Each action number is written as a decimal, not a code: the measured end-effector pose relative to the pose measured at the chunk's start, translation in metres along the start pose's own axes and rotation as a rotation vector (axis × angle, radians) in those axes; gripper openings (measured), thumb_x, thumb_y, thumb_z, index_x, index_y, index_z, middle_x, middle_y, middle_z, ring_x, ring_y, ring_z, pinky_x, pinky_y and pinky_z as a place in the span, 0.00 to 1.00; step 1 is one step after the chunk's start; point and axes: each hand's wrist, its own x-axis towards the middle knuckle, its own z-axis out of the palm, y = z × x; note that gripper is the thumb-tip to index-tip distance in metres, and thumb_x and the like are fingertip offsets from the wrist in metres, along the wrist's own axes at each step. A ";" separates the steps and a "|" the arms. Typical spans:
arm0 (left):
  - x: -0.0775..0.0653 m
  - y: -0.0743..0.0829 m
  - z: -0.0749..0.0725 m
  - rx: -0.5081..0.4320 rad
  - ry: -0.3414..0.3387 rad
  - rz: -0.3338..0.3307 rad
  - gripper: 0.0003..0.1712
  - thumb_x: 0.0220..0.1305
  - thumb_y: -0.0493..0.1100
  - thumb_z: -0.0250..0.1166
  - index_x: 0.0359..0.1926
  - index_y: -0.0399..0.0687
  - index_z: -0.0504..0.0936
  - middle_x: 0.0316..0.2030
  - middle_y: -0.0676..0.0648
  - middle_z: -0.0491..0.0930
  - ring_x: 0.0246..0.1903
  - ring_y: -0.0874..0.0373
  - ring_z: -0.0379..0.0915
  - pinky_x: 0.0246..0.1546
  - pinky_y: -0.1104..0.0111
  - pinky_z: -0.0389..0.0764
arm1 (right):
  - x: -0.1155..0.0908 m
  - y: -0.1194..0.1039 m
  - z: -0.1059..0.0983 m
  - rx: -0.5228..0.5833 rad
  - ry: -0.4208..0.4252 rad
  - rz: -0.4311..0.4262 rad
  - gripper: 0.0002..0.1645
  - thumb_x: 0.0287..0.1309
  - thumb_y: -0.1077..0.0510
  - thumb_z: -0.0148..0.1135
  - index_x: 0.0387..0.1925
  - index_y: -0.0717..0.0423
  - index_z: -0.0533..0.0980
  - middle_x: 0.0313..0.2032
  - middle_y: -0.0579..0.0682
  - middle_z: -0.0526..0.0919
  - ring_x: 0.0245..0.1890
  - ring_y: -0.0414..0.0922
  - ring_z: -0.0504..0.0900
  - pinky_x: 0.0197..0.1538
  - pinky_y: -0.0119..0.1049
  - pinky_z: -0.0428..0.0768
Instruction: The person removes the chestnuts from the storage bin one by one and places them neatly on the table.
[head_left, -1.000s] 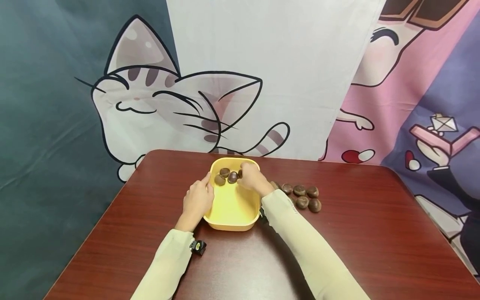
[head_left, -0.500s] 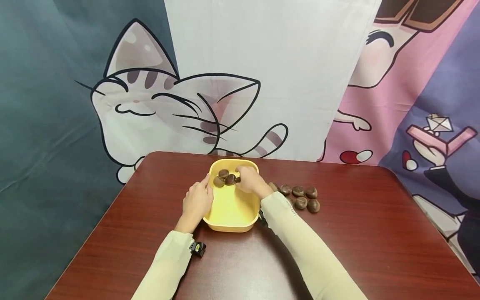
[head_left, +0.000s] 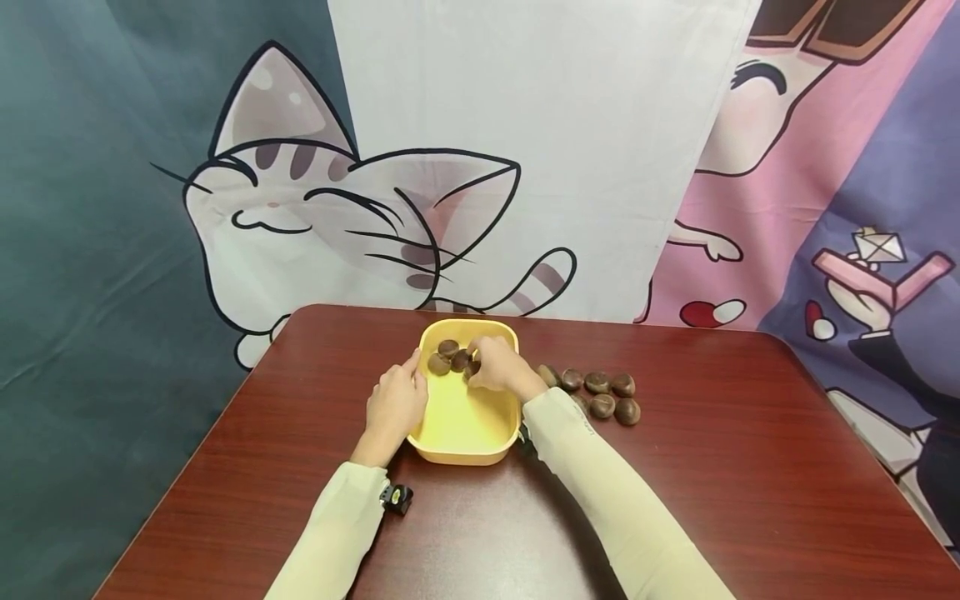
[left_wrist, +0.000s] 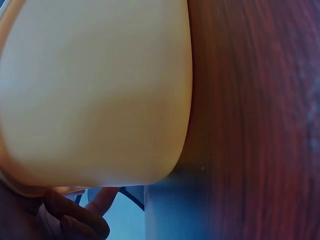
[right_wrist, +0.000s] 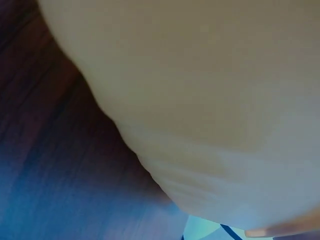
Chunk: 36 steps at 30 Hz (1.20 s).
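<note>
A yellow plastic basin (head_left: 461, 425) stands on the table, with several brown chestnuts (head_left: 438, 364) grouped near its far left part. My left hand (head_left: 396, 402) grips the basin's left wall at the rim. In the left wrist view, its fingers (left_wrist: 80, 222) show curled beside the basin's outer side. Reaching over the right rim, my right hand (head_left: 501, 367) pinches a chestnut (head_left: 472, 370) low inside the basin, close beside the others. Its fingertips partly cover that chestnut. A pale sleeve (right_wrist: 200, 100) fills most of the right wrist view and hides the hand's work there.
Right of the basin, more chestnuts (head_left: 602, 407) lie in two rough rows on the reddish-brown table (head_left: 720, 467). My right sleeve partly covers the nearest ones. Behind the table's far edge hangs a cartoon cat backdrop (head_left: 450, 217).
My right hand has shifted slightly left and nearer within the basin, bringing its chestnut closer beside the group. A neighbouring chestnut has moved a little left. The left hand stays on the rim.
</note>
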 end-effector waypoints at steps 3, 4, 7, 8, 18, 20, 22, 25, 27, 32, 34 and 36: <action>0.000 0.001 0.001 0.003 0.006 0.006 0.27 0.74 0.47 0.49 0.72 0.58 0.68 0.44 0.40 0.82 0.28 0.41 0.77 0.24 0.50 0.76 | -0.003 0.000 0.000 0.055 0.030 -0.015 0.25 0.46 0.59 0.77 0.47 0.62 0.80 0.41 0.55 0.86 0.42 0.50 0.83 0.45 0.39 0.80; -0.001 0.001 0.001 0.003 0.007 0.007 0.27 0.74 0.47 0.49 0.72 0.58 0.68 0.44 0.40 0.82 0.28 0.41 0.77 0.24 0.50 0.76 | -0.004 0.000 -0.001 0.079 0.041 -0.019 0.25 0.47 0.59 0.77 0.47 0.62 0.80 0.42 0.55 0.86 0.44 0.51 0.83 0.47 0.40 0.80; -0.002 0.001 0.003 0.007 0.006 0.011 0.27 0.74 0.48 0.49 0.72 0.58 0.68 0.43 0.40 0.82 0.26 0.42 0.77 0.23 0.51 0.76 | -0.009 0.003 -0.001 0.148 0.061 -0.027 0.24 0.47 0.60 0.76 0.47 0.64 0.80 0.43 0.56 0.85 0.48 0.53 0.82 0.52 0.43 0.78; -0.003 0.001 0.004 0.007 0.003 0.011 0.27 0.74 0.48 0.49 0.72 0.59 0.68 0.43 0.40 0.82 0.26 0.42 0.77 0.23 0.51 0.76 | -0.011 0.005 -0.002 0.172 0.067 -0.030 0.24 0.48 0.60 0.76 0.47 0.65 0.80 0.44 0.56 0.85 0.49 0.53 0.82 0.53 0.44 0.78; -0.006 0.004 0.003 0.007 0.017 0.017 0.27 0.74 0.48 0.50 0.72 0.59 0.70 0.46 0.40 0.82 0.33 0.37 0.79 0.28 0.46 0.78 | -0.049 0.015 -0.030 0.301 0.105 -0.035 0.27 0.48 0.58 0.75 0.51 0.64 0.80 0.46 0.54 0.85 0.39 0.47 0.85 0.44 0.39 0.81; -0.005 0.004 0.002 0.013 0.014 0.016 0.27 0.74 0.48 0.50 0.72 0.59 0.69 0.46 0.40 0.82 0.33 0.37 0.79 0.29 0.46 0.78 | -0.059 0.018 -0.036 0.323 0.112 -0.031 0.26 0.48 0.57 0.76 0.50 0.62 0.81 0.45 0.52 0.85 0.33 0.42 0.85 0.38 0.36 0.81; -0.005 0.004 0.003 0.016 0.009 0.015 0.27 0.74 0.48 0.50 0.72 0.59 0.69 0.46 0.40 0.82 0.32 0.38 0.79 0.28 0.47 0.78 | -0.069 0.021 -0.042 0.338 0.122 -0.037 0.26 0.47 0.57 0.76 0.49 0.60 0.81 0.43 0.51 0.85 0.33 0.41 0.84 0.36 0.34 0.81; -0.005 0.003 0.003 0.018 0.002 0.015 0.27 0.74 0.48 0.50 0.72 0.59 0.69 0.45 0.41 0.82 0.28 0.41 0.78 0.26 0.49 0.77 | -0.085 0.028 -0.048 0.342 0.141 -0.052 0.26 0.47 0.58 0.76 0.49 0.60 0.80 0.42 0.51 0.85 0.35 0.43 0.84 0.35 0.34 0.81; -0.005 0.003 0.003 0.016 -0.001 0.017 0.27 0.74 0.48 0.50 0.72 0.58 0.69 0.44 0.41 0.81 0.26 0.43 0.76 0.23 0.51 0.76 | -0.096 0.032 -0.053 0.346 0.146 -0.053 0.26 0.47 0.58 0.76 0.49 0.61 0.80 0.43 0.52 0.85 0.38 0.44 0.85 0.36 0.35 0.82; -0.004 0.002 0.004 0.004 0.003 0.029 0.28 0.74 0.47 0.50 0.72 0.57 0.69 0.44 0.40 0.81 0.23 0.46 0.74 0.21 0.54 0.74 | -0.122 0.042 -0.061 0.329 0.161 -0.043 0.24 0.47 0.61 0.75 0.49 0.61 0.80 0.41 0.50 0.86 0.38 0.45 0.85 0.40 0.38 0.82; -0.004 0.002 0.003 0.001 0.007 0.033 0.28 0.73 0.47 0.50 0.72 0.57 0.69 0.44 0.40 0.81 0.23 0.45 0.74 0.21 0.54 0.74 | -0.132 0.046 -0.063 0.319 0.170 -0.047 0.24 0.46 0.62 0.75 0.48 0.62 0.80 0.40 0.50 0.86 0.38 0.45 0.85 0.40 0.37 0.82; -0.003 0.002 0.003 0.003 0.012 0.037 0.27 0.73 0.47 0.50 0.72 0.57 0.69 0.44 0.40 0.81 0.24 0.45 0.74 0.22 0.53 0.75 | -0.141 0.051 -0.064 0.310 0.182 -0.040 0.23 0.45 0.62 0.75 0.47 0.63 0.81 0.39 0.50 0.86 0.37 0.44 0.85 0.39 0.36 0.82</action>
